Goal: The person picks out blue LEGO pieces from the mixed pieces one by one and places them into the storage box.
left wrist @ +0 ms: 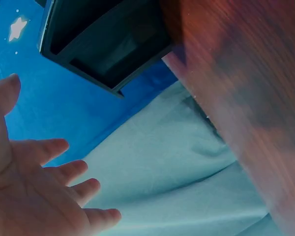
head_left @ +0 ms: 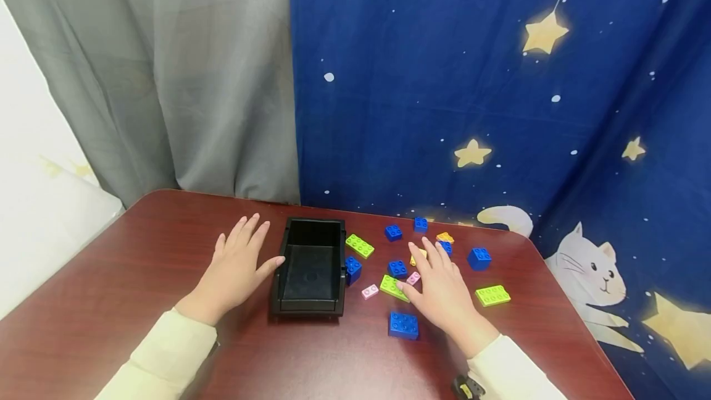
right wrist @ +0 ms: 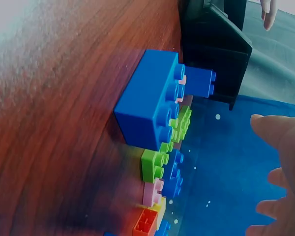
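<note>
My left hand is spread beside the black bin, its thumb tip overlapping the bin's left rim in the head view. In the left wrist view that hand holds nothing, fingers apart. My right hand hovers over the scattered toy bricks with fingers extended and nothing in it. Near its thumb lies a green brick, partly covered by the hand. A large blue brick sits closer to the front, and a small pink brick and a yellow brick are by the fingers.
Several more bricks lie on the dark red table: a blue one against the bin's right side, a green one and a blue one at right, an orange one behind. Curtains hang along the back edge.
</note>
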Motion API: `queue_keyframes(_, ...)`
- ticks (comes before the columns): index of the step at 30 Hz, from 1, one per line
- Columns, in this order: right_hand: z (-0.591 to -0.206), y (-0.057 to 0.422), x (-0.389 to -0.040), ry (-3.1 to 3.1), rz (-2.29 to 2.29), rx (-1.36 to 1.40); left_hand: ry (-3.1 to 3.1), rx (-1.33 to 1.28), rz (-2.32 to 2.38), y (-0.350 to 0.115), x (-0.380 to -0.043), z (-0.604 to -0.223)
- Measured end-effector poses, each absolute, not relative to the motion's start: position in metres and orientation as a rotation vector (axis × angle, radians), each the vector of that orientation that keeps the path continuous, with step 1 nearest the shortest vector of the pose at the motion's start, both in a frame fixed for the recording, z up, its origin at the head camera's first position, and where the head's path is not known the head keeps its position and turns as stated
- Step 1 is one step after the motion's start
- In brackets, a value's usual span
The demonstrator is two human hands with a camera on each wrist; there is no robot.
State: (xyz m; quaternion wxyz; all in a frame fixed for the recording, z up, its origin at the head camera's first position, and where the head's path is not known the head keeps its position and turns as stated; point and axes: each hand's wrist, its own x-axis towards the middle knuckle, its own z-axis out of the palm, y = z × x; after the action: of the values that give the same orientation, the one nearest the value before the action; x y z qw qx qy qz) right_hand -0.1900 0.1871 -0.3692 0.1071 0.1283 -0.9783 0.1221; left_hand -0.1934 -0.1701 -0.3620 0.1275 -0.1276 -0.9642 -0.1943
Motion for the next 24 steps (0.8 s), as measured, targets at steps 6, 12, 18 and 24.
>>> queue_keyframes(6,-0.3678,0.1846,-0.1864,-2.868,0.389,0.389,-2.813,-0.358,-0.675,-0.1711,-0.1952,-0.3651)
queue_keyframes(12,-0.3692,0.1832,-0.1834,-2.833,0.405,0.393,-2.834,-0.342,-0.82,-0.1706,-0.1942,-0.3669)
queue_keyframes(18,-0.3714,0.1834,-0.1809,-2.777,0.407,0.405,-2.859,-0.33,-1.008,-0.1688,-0.1931,-0.3651)
queue_keyframes(24,-0.3727,0.1834,-0.1802,-2.731,0.41,0.427,-2.896,-0.29,-1.109,-0.1701,-0.1954,-0.367)
